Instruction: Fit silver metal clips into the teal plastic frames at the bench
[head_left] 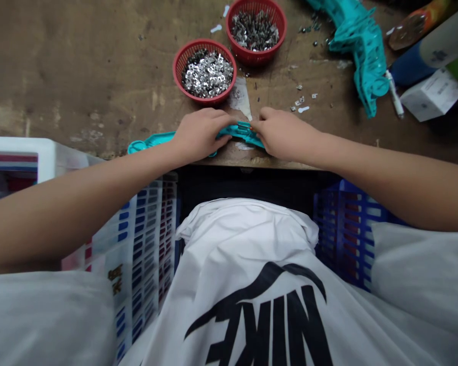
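A long turquoise plastic part (242,130) lies along the front edge of the wooden table, partly covered by both hands. My left hand (199,133) is closed around its middle, thumb on the near side and fingers on the far side. Toward the part's right end, my right hand (280,133) has its fingertips pinched down on it; a small orange spot shows at those fingertips, too small to name. Just beyond the hands stands a red basket (175,76) of small shiny metal clips (208,73). A second red basket (256,57) behind it holds darker metal pieces (255,31).
Joined turquoise parts (361,48) lie at the back right, beside a white marker (395,95), a white box (432,95) and a blue-and-grey roll (412,66). Loose clips (299,100) are scattered on the table (80,61). Plastic crates, white (137,223) and blue (341,229), flank my lap.
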Tool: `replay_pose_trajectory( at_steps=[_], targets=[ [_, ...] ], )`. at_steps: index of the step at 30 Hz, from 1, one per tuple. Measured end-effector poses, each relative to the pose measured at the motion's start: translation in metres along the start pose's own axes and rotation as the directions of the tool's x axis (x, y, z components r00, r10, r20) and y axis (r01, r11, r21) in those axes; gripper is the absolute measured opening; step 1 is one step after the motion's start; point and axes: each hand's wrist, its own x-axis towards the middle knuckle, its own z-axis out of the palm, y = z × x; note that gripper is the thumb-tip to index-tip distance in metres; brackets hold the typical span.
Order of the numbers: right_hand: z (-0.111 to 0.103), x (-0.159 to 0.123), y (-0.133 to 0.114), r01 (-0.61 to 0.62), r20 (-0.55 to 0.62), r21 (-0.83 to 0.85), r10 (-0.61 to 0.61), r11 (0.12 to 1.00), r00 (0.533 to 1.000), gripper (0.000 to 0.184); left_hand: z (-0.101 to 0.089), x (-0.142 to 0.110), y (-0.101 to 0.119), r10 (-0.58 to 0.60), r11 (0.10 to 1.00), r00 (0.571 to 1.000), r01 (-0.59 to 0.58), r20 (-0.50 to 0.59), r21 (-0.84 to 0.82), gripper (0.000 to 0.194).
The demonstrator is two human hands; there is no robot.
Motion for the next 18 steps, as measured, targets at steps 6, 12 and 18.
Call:
replay_pose_trajectory(
  at_steps=[6, 12, 18],
  targets=[
    [-0.013, -0.006, -0.012, -0.049, 0.048, -0.11, 0.054, 0.993, 0.997, 0.043, -0.01, 0.002, 0.004, 0.002, 1.0, 0.997, -0.003, 0.073, 0.013, 0.046],
    [-0.024, -0.007, -0.026, -0.077, 0.094, -0.186, 0.096, 0.98, 0.991, 0.044, -0.022, 0.011, 0.017, -0.054, 0.979, 0.968, 0.002, 0.244, 0.206, 0.05],
    [-0.027, -0.004, -0.031, -0.002, 0.163, -0.249, 0.044, 0.969, 0.986, 0.051, -0.024, 0.015, 0.02, -0.06, 0.961, 0.956, -0.022, 0.287, 0.276, 0.05]
  ],
)
